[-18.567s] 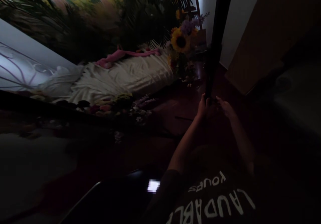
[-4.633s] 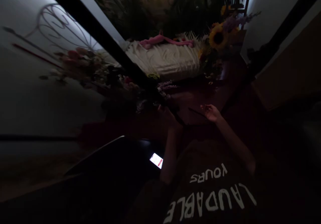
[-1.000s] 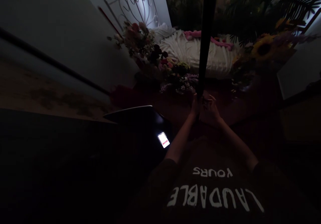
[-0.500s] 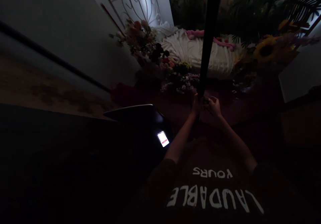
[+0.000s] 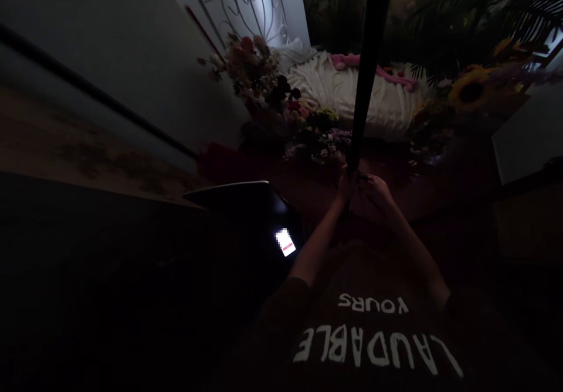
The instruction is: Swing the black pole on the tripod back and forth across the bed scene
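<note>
A tall dark pole (image 5: 368, 58) rises in front of me, running from my hands up past the top of the view. My left hand (image 5: 345, 184) is closed around its lower part. Close on the right side, my right hand (image 5: 376, 188) has its fingers bent together at a small dark part beside the pole, perhaps a knob or clamp. The scene is too dim to make out that part clearly. The pole's foot is lost in shadow.
A lit phone screen (image 5: 287, 243) glows on a dark surface to my left. Beyond the pole stands a bed with a cream cover (image 5: 321, 84) and a curled metal headboard (image 5: 253, 5). Flowers (image 5: 259, 67) and sunflowers (image 5: 470, 92) flank it. Another dark pole (image 5: 97, 93) slants at left.
My right hand has turned slightly and its fingers have drawn in nearer the pole. My left hand keeps its hold. The whole view has shifted a little.
</note>
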{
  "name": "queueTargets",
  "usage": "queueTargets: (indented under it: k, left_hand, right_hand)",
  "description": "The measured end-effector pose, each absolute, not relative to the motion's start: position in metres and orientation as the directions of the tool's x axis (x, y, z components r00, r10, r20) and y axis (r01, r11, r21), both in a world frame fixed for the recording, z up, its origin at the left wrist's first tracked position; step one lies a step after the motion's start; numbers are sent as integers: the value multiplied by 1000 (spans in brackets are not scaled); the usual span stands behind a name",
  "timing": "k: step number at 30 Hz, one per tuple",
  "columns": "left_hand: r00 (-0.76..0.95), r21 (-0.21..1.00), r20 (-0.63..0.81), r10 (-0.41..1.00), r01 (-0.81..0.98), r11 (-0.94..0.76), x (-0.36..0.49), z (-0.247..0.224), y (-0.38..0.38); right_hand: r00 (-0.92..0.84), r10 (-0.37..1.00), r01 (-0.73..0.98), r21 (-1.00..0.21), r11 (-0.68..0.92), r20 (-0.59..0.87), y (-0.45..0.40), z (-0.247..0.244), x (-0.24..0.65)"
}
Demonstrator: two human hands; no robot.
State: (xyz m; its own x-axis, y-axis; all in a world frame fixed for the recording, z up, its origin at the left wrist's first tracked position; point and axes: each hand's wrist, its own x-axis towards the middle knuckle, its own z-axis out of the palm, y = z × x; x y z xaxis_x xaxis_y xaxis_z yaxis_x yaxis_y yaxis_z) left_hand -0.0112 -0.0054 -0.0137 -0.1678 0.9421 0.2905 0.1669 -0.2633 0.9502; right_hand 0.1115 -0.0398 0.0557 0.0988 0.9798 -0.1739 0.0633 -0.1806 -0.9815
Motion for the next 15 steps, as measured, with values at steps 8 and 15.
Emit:
queueTargets:
  k: [8, 15]
  left_hand:
    - [-200, 955, 280, 939, 159, -251, -8, -17, -3]
    - [-224, 963, 247, 943, 167, -212, -8, -18, -3]
  right_hand:
    - [131, 941, -100, -948, -301, -313, -52, 51, 111]
    - [142, 984, 117, -985, -127, -110, -61, 66, 110]
